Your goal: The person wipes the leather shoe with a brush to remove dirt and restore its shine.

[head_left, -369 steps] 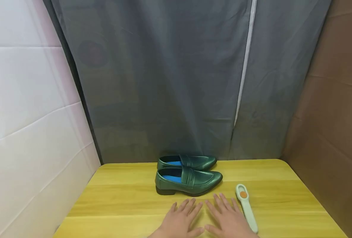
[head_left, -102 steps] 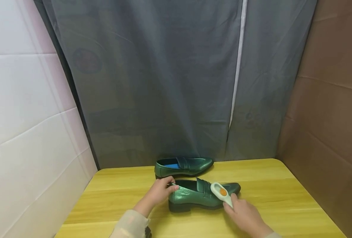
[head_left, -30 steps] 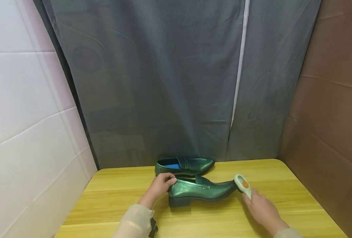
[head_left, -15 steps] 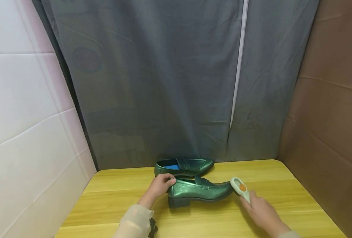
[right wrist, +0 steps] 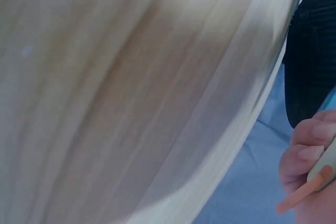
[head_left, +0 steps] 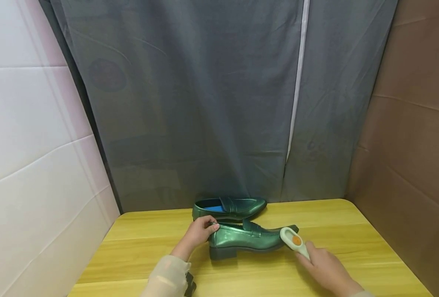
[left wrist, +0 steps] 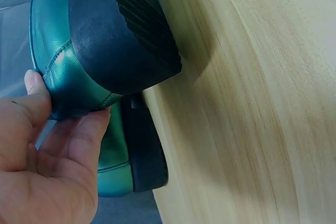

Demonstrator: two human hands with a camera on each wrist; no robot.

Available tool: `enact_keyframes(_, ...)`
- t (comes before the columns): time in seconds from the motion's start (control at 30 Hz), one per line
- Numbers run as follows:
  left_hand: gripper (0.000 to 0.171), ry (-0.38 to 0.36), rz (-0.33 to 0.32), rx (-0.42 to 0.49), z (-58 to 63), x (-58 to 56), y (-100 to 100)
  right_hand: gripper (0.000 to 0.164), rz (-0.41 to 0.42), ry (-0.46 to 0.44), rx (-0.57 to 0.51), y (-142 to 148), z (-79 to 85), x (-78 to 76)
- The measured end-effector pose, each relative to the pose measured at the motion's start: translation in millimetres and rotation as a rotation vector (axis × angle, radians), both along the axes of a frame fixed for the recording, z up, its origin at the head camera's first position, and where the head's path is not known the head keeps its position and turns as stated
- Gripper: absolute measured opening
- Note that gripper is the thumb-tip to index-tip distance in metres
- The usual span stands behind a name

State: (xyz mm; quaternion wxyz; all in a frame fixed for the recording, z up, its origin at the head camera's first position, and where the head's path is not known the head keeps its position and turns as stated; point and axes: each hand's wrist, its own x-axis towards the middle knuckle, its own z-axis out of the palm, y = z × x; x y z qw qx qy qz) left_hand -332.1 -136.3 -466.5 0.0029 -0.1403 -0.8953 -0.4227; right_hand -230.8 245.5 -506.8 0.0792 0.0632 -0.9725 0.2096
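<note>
A metallic green loafer is held tilted, its outer side facing me. My left hand pinches the back of its collar, thumb on one side and fingers on the other. In the left wrist view the heel's ridged underside shows above the wood. My right hand grips a pale green brush with an oval head and an orange button; its underside is hidden. The brush head overlaps the loafer's toe. In the right wrist view the fingers curl round the handle beneath the dark sole.
A second green loafer with a blue insole stands just behind, toe to the right. The wooden table ends at a grey curtain. A white panel is at the left and a brown one at the right.
Since half a second ago the brush has moved left from the toe tip onto the toe. Earlier the loafer stood beside its pair and the brush lay on the table.
</note>
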Motion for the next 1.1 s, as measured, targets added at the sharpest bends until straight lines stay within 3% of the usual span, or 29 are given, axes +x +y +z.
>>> enact_keyframes(0.3, 0.014, 0.006, -0.001, -0.003, -1.2, 0.2, -0.6, 0.029, 0.084, 0.081, 0.044, -5.5, -3.1, 0.9)
enact_keyframes(0.53, 0.014, -0.015, 0.009, 0.003, -1.2, 1.1, -0.5, 0.027, 0.164, 0.083, 0.062, -11.6, -2.0, 0.5)
enact_keyframes(0.87, 0.014, -0.030, 0.016, 0.025, -0.4, 4.7, -0.5, 0.026, 0.210, 0.056, 0.091, -20.6, -1.1, 0.3)
enact_keyframes(1.1, 0.014, -0.023, 0.009, 0.024, -1.0, 5.6, -0.7, 0.027, 0.262, 0.119, 0.140, -27.1, -1.8, -0.4)
